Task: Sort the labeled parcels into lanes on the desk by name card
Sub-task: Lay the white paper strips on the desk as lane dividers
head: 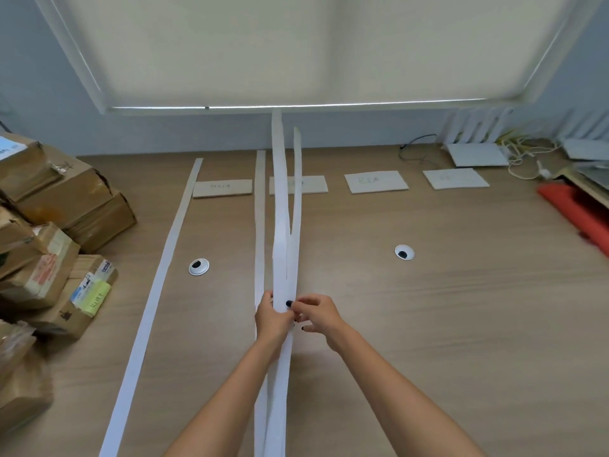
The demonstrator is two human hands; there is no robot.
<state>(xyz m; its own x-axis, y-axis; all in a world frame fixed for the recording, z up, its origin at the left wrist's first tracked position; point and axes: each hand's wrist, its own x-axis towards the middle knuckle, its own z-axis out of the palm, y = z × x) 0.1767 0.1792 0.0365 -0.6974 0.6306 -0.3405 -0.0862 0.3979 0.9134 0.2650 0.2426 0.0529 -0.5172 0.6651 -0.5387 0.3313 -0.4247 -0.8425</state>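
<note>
2 paper lane strips already lie flat on the wooden desk (428,308): a long strip (155,298) slanting down the left side and a second strip (260,199) running straight toward the window blind (296,44). None of the brown parcels (52,225) has been sorted; they sit heaped at the desk's left edge, well apart from the lanes. 4 name cards (222,188) line the far side, their writing too faint to read. Several loose strips (283,258) stand bunched up off the desk in the middle, fanning apart toward the far end. At their lower part the left hand (270,316) grips the bunch, and the right hand (313,313) pinches at one strip, apparently peeling it free. Judging from this, only lane marking is under way; at least 2 more dividers seem needed, then all the sorting.
</note>
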